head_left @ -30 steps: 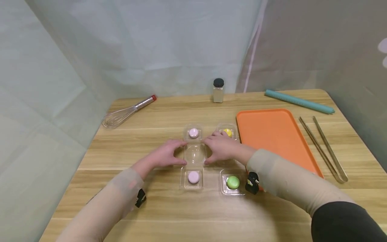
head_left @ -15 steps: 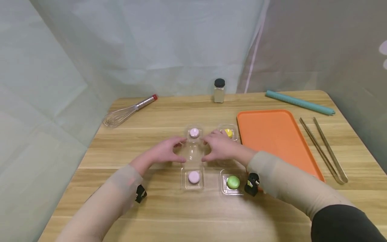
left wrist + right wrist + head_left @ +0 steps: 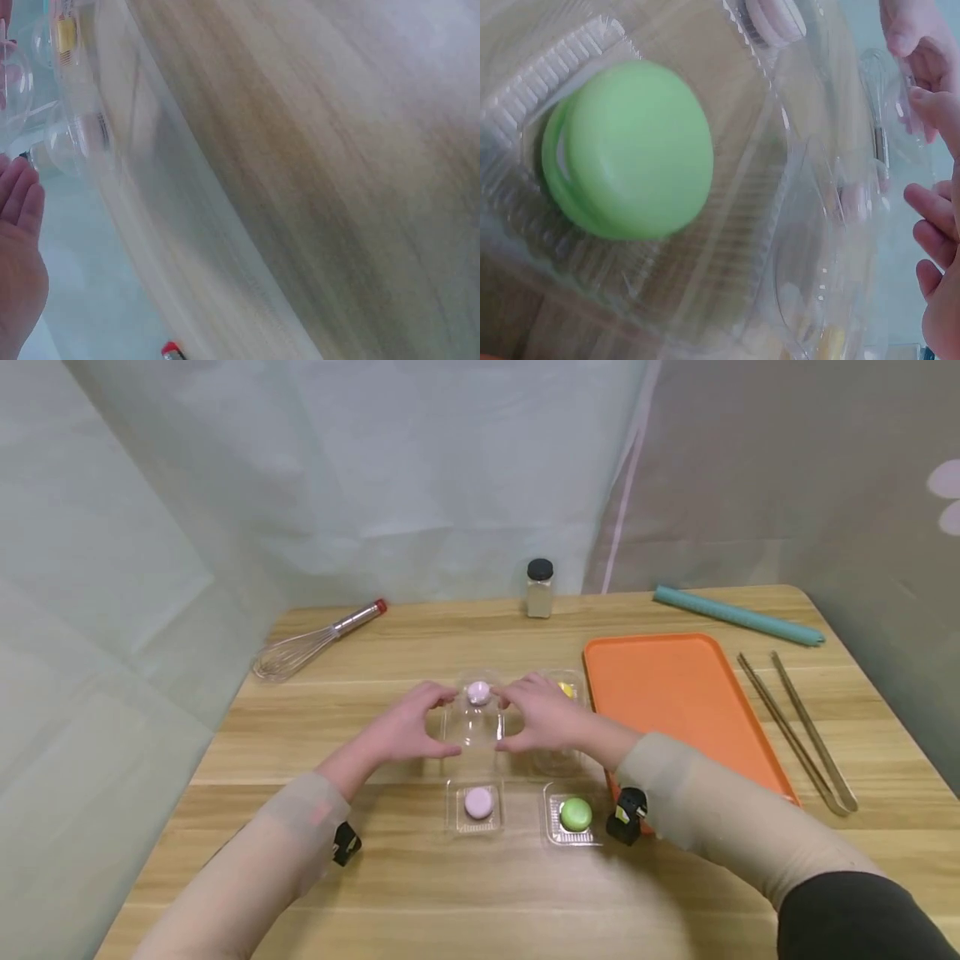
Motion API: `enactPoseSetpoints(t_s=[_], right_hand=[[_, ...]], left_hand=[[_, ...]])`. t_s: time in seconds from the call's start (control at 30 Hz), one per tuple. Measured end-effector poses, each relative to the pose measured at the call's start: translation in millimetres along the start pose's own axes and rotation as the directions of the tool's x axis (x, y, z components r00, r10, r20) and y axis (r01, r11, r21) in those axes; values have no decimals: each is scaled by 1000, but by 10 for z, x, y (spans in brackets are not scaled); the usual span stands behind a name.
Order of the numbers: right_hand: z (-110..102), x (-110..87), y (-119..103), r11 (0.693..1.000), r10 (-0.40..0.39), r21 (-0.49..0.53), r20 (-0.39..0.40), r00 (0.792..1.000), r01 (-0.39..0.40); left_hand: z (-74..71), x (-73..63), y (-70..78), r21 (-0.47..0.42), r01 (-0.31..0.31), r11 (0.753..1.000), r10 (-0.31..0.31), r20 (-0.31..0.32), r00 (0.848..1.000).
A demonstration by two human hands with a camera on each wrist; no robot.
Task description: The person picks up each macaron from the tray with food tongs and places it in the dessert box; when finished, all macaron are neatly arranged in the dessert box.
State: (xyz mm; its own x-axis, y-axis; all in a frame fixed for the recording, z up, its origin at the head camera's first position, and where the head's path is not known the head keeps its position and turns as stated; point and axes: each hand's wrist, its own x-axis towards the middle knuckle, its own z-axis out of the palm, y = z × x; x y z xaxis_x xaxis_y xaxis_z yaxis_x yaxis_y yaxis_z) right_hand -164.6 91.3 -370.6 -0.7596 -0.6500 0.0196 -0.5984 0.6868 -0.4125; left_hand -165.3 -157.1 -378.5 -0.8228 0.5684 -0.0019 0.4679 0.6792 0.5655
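Note:
Between my two hands a clear plastic lid (image 3: 474,727) with a domed top is held off the table. My left hand (image 3: 405,727) pinches its left edge, thumb nearer me and fingers farther off. My right hand (image 3: 546,714) grips the right edge the same way. Just behind the lid sits a pink macaron (image 3: 478,693) in a clear tray. In front lies another pink macaron (image 3: 478,803) in its own open tray (image 3: 453,822). A green macaron (image 3: 637,150) sits in a clear tray under my right wrist. My right hand partly hides a yellow macaron (image 3: 566,690).
An orange tray (image 3: 660,677) lies to the right, with metal tongs (image 3: 802,727) beyond it. A teal rolling pin (image 3: 738,615), a black-capped jar (image 3: 539,589) and a whisk (image 3: 318,642) line the back of the wooden table (image 3: 390,893).
Both hands have moved slightly away from me with the clear plastic lid, which has risen and tilted toward the rear pink macaron. The trays and macarons stay put.

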Motion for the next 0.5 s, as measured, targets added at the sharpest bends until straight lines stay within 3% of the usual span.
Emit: enactPoseSetpoints(t_s=[0.1, 0.2, 0.37, 0.5], right_hand=[[-22, -13, 6, 996, -2, 89, -6, 1000, 3], [-34, -28, 37, 969, 16, 246, -3, 1000, -15], [-59, -48, 91, 863, 35, 504, 4, 999, -32], [-74, -56, 123, 775, 58, 630, 20, 998, -57]], left_hand=[[-18, -4, 20, 1, -19, 1000, 19, -39, 999], [-33, -2, 41, 27, -39, 999, 41, -73, 997], [-68, 7, 76, 102, -110, 989, 123, -129, 984], [-100, 25, 98, 162, -195, 967, 223, -176, 959]])
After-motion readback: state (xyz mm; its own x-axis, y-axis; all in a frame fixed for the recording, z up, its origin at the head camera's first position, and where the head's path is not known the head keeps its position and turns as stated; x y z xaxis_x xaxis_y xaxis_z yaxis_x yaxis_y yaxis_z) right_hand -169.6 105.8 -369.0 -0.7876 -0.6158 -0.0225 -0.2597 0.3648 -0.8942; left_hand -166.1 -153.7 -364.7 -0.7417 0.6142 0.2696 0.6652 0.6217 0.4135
